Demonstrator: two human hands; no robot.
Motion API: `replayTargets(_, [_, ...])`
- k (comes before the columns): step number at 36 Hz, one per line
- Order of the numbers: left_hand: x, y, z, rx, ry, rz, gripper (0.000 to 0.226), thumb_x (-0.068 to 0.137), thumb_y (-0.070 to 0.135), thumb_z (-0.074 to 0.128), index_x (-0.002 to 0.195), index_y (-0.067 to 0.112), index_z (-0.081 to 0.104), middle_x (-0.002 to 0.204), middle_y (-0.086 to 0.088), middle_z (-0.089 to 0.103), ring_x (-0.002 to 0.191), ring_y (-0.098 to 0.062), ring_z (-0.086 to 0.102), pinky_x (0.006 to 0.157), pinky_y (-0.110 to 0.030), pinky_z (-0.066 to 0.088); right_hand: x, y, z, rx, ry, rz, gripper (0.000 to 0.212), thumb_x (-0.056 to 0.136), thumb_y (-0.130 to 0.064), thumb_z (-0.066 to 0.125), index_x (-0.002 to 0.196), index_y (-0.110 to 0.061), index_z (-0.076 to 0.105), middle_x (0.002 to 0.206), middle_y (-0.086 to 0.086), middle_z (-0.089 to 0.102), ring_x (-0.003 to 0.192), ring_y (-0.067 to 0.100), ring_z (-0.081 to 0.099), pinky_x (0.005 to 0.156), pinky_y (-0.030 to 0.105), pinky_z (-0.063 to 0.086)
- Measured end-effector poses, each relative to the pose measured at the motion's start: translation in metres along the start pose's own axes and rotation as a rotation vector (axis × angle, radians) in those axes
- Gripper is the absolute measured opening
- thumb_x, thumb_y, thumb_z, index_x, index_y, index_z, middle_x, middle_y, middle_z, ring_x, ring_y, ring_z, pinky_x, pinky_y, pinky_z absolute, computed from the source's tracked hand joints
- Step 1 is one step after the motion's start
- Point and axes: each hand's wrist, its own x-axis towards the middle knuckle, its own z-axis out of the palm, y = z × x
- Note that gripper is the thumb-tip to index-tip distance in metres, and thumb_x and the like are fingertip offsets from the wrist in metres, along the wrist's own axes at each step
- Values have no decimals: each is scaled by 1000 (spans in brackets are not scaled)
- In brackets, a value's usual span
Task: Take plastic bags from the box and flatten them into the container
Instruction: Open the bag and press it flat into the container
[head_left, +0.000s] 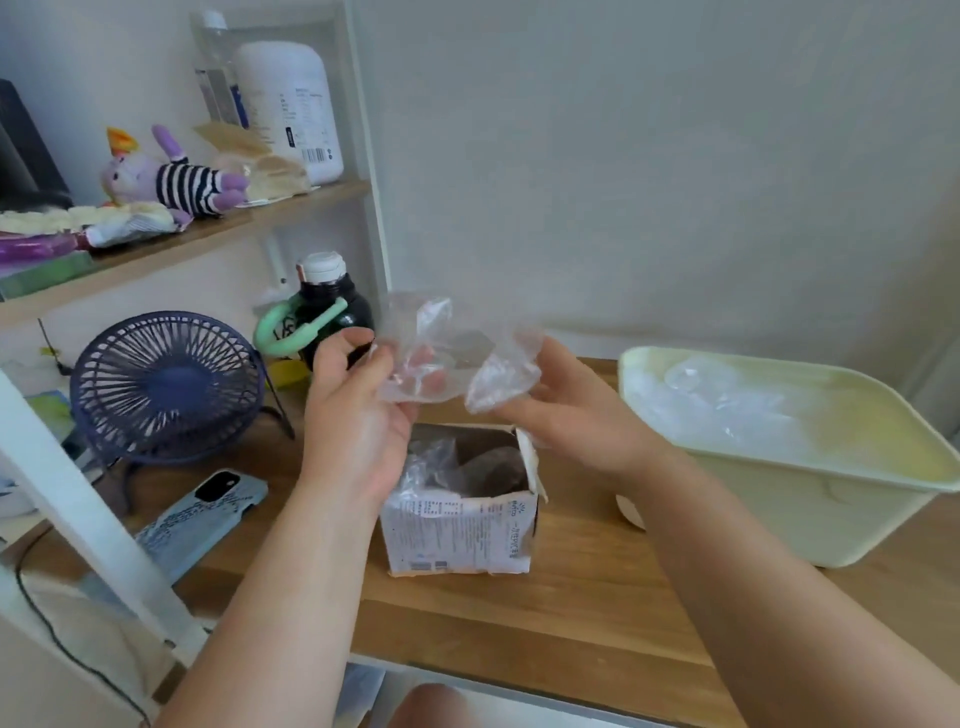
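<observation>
Two hands hold one clear plastic bag in the air above the open box, and we see it crumpled and half spread between them. Our left hand pinches the bag's left edge between thumb and fingers, while our right hand grips the bunched right side, its fingers curled behind the film. More clear bags sit loosely inside the box, which stands on the wooden table directly under our hands with its torn flap up. To our right, near the box but not touching it, stands the pale container, with flattened bags lying in its far left part. On our left we see a dark blue fan, a phone lying flat, and a dark bottle behind our left hand.
</observation>
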Motion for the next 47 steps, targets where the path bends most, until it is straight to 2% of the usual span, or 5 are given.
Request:
replayTargets(6, [-5,-5,22,259,-131,-46,27,93,-12,43,93,6,64,108,-9,70,101,-22,69,78,-30,59,-6,-17,-39,266,244,19,20,93,-17,56,73,-13,58,63,0,50,45,9,42,38,17,31])
replayTargets(17, [-9,-25,66,730,-414,-13,33,81,2,72,70,33,77,73,16,69,75,0,63,74,-22,54,-22,-17,-90,67,349,76,13,90,-21,58,103,-21,59,83,-7,61,65,8,57,65,24,46])
replayTargets(25, [-13,-58,104,797,-360,202,57,91,5,62,137,36,49,124,31,44,107,20,41,77,10,31,-51,-21,-105,-153,486,175,67,71,-80,44,77,-13,50,66,6,57,65,19,56,70,37,50])
replayTargets(33, [-27,-83,130,860,-482,283,49,87,24,56,128,49,49,111,11,59,90,12,55,77,2,38,-54,-13,-119,91,389,267,85,72,-63,66,134,-16,32,116,4,54,92,16,61,70,32,56])
replayTargets(47, [-8,-114,138,451,-138,-15,71,87,9,64,146,35,36,110,-5,61,74,-9,59,62,-24,50,-58,12,-156,400,611,115,41,88,14,47,117,-15,41,96,10,59,70,20,58,82,37,57])
